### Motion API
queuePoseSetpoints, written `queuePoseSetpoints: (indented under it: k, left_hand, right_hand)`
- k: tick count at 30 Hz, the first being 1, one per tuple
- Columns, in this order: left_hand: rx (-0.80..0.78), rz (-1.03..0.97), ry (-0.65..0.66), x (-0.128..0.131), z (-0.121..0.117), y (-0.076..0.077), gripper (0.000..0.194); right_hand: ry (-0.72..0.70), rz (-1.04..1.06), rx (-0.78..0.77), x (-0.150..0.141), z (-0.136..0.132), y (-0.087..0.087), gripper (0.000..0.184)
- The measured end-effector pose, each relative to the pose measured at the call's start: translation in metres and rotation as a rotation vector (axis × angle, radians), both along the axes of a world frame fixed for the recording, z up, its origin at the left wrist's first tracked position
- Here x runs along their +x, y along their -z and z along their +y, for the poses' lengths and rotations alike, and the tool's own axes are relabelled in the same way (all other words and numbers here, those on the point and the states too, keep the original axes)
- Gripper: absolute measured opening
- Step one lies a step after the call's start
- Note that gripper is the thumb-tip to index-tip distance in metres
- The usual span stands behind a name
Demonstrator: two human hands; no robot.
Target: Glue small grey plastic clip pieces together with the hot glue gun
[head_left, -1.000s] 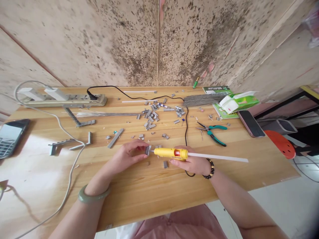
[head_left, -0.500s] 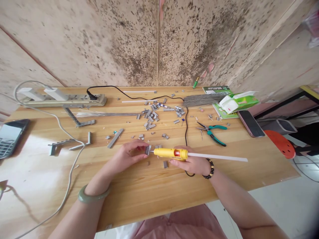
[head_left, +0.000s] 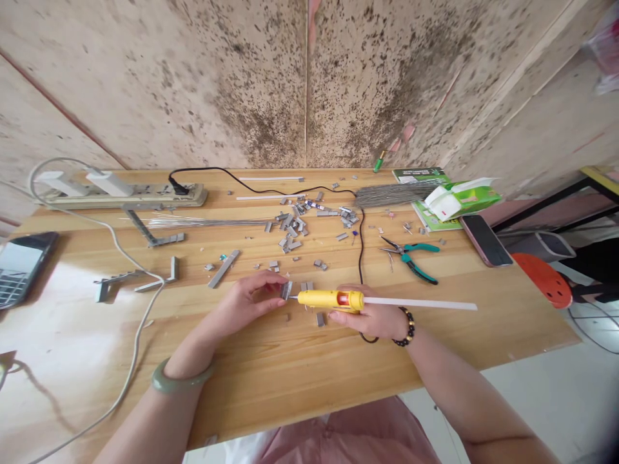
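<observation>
My right hand (head_left: pixel 374 318) grips a yellow glue gun (head_left: pixel 331 299) with a white glue stick (head_left: pixel 420 304) sticking out of its back to the right. Its nozzle points left at a small grey metal piece (head_left: pixel 287 290). My left hand (head_left: pixel 246 301) pinches that piece just above the wooden table (head_left: pixel 290 367). Another small grey piece (head_left: pixel 320 319) lies on the table under the gun. The gun's black cord (head_left: pixel 360 245) runs away toward the back of the table.
Several grey metal pieces (head_left: pixel 293 229) are scattered mid-table, with thin wire bundles (head_left: pixel 207 222) behind. Green-handled pliers (head_left: pixel 413 254) lie to the right, near a phone (head_left: pixel 485 240) and a green tissue pack (head_left: pixel 461 198). A power strip (head_left: pixel 120 193), white cable (head_left: pixel 130 283) and calculator (head_left: pixel 17 267) are left.
The glue gun and its stick have shifted very slightly upward; both hands stay almost still on the piece and the gun.
</observation>
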State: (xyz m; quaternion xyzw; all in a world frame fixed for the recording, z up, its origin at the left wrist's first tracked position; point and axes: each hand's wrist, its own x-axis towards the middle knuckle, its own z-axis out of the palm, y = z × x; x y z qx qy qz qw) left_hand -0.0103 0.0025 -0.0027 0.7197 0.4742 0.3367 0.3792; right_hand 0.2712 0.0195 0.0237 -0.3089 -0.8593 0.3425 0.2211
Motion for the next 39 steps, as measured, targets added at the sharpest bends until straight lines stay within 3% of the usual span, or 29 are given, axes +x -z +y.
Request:
queuePoseSetpoints:
  k: [9, 21, 27, 34, 39]
  left_hand:
    - [0.006, 0.010, 0.005, 0.0040, -0.0012, -0.0073, 0.030]
    - [-0.004, 0.006, 0.013, 0.0020, -0.0014, -0.0044, 0.030]
    - [-0.010, 0.012, 0.006, 0.0006, -0.0007, -0.0015, 0.031]
    - [-0.006, 0.001, 0.012, 0.0017, -0.0016, -0.0028, 0.031]
    - [-0.006, 0.007, -0.007, 0.0010, -0.0012, -0.0017, 0.033]
  right_hand:
    - [0.005, 0.043, -0.030, 0.0003, 0.0002, -0.0006, 0.025]
    - [0.095, 0.014, -0.005, 0.0034, 0.0008, 0.0053, 0.028]
    - [0.033, 0.025, -0.031, 0.0026, 0.0013, 0.0042, 0.024]
    - [0.077, 0.014, -0.024, 0.0036, 0.0013, 0.0054, 0.025]
    - [0.000, 0.027, -0.001, 0.0014, 0.0020, 0.0024, 0.027]
